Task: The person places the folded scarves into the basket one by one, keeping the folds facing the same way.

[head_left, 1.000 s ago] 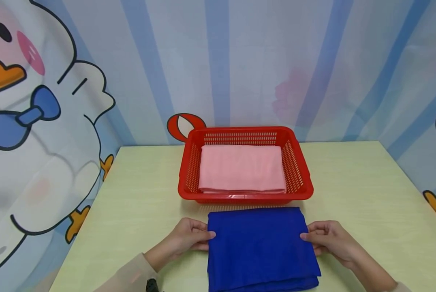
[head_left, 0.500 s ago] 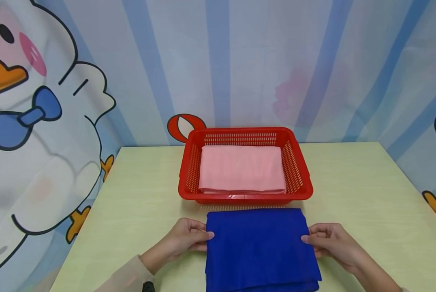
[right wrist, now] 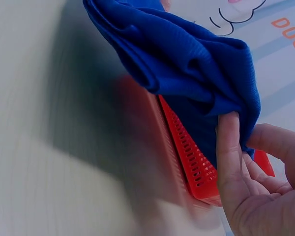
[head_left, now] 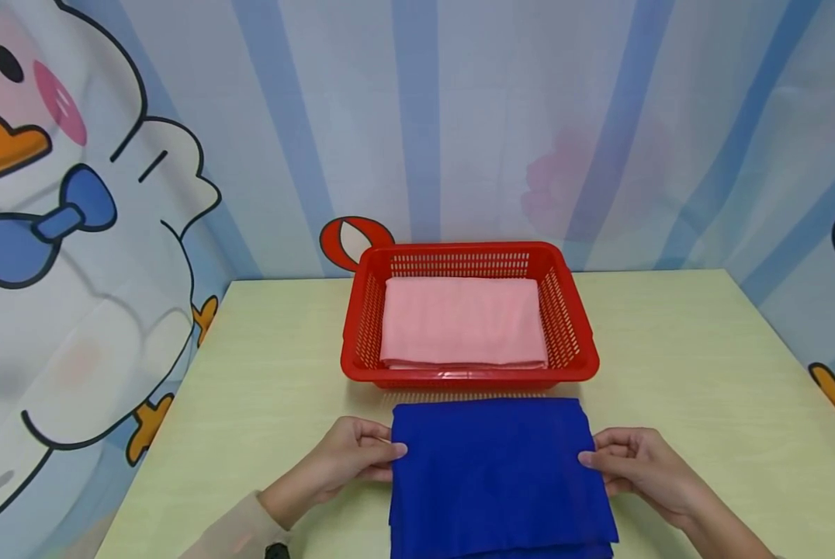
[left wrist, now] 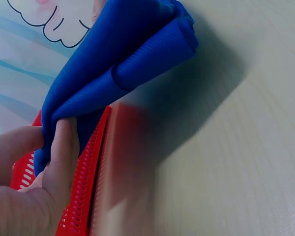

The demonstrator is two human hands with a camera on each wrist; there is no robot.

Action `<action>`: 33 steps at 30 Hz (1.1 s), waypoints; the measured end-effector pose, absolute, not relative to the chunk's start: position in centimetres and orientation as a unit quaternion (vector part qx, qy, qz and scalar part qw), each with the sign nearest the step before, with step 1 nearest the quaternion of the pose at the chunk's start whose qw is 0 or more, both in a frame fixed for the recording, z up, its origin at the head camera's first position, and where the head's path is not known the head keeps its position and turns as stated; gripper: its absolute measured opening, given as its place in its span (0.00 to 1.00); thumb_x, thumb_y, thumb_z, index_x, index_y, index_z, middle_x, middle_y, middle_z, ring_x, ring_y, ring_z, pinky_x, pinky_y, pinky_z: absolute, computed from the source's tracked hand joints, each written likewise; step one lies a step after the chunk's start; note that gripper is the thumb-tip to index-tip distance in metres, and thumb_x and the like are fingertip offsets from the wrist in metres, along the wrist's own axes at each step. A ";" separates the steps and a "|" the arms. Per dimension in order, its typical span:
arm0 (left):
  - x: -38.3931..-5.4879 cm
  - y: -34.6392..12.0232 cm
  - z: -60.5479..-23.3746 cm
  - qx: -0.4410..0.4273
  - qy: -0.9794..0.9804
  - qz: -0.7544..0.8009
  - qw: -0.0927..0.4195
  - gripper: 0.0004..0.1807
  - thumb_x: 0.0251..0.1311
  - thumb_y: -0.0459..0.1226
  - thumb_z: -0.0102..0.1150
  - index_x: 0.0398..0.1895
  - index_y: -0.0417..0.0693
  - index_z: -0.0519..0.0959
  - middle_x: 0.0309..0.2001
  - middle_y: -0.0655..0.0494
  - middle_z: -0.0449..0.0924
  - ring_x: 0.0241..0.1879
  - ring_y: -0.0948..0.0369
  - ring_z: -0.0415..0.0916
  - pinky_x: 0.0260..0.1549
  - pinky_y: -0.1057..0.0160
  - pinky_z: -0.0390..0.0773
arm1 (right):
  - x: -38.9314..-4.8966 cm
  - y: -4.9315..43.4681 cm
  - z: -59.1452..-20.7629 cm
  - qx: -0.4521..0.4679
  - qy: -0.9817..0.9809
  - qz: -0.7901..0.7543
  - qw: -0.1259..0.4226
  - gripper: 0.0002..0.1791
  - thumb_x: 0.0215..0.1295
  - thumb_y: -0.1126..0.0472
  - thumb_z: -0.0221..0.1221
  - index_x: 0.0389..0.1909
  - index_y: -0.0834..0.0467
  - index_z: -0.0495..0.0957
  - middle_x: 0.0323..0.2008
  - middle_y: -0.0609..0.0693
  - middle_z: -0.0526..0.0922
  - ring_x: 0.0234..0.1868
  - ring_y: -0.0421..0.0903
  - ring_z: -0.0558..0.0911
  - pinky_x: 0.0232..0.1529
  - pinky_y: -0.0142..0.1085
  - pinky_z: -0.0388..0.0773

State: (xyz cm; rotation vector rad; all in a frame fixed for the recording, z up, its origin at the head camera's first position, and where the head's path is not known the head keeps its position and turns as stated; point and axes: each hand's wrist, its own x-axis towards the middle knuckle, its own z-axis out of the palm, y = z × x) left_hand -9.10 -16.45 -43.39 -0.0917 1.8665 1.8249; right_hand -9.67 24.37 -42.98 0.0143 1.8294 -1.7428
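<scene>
A folded blue cloth (head_left: 497, 473) is held up between both hands, in front of the basket. My left hand (head_left: 351, 458) pinches its left edge, thumb on top and fingers beneath. At the right edge my right hand (head_left: 637, 470) pinches it the same way. Both wrist views show the cloth's layered folds, with the cloth (left wrist: 123, 64) raised over the table and a shadow below. Behind it stands a red plastic basket (head_left: 469, 377) with perforated walls. Inside lies a neatly folded pink cloth (head_left: 462, 322).
The pale wood-grain table (head_left: 278, 349) extends to both sides of the basket. A printed backdrop (head_left: 487, 116) with blue stripes and cartoon ducks hangs right behind the table's back edge. A dark band (head_left: 276, 551) sits at the left wrist.
The hands have drawn slightly apart, the left a little leftward and the right a little rightward, both still gripping the blue cloth. The basket and pink cloth stay in place.
</scene>
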 end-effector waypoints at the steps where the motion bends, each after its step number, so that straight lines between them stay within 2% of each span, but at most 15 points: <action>1: -9.1 -16.5 -43.3 -0.034 0.689 0.675 0.262 0.14 0.63 0.31 0.65 0.45 0.26 0.80 0.36 0.39 0.86 0.30 0.57 0.86 0.34 0.59 0.85 | -9.7 24.3 -42.9 0.007 0.692 -0.656 0.302 0.08 0.70 0.59 0.62 0.40 0.61 0.81 0.33 0.52 0.87 0.29 0.44 0.85 0.37 0.37 0.85; 11: -8.9 -16.7 -42.3 -0.032 0.690 0.673 0.265 0.15 0.63 0.33 0.66 0.45 0.27 0.80 0.35 0.40 0.86 0.30 0.57 0.86 0.33 0.62 0.85 | -9.3 23.9 -41.9 0.026 0.711 -0.637 0.298 0.11 0.70 0.58 0.63 0.43 0.63 0.81 0.33 0.52 0.87 0.31 0.46 0.84 0.38 0.37 0.85; 33: -9.0 -17.2 -40.0 -0.012 0.692 0.673 0.260 0.16 0.65 0.35 0.65 0.48 0.29 0.80 0.36 0.42 0.87 0.31 0.56 0.86 0.36 0.60 0.85 | -9.3 23.9 -39.7 0.015 0.714 -0.641 0.282 0.07 0.72 0.58 0.60 0.41 0.59 0.81 0.32 0.50 0.86 0.31 0.46 0.84 0.39 0.38 0.85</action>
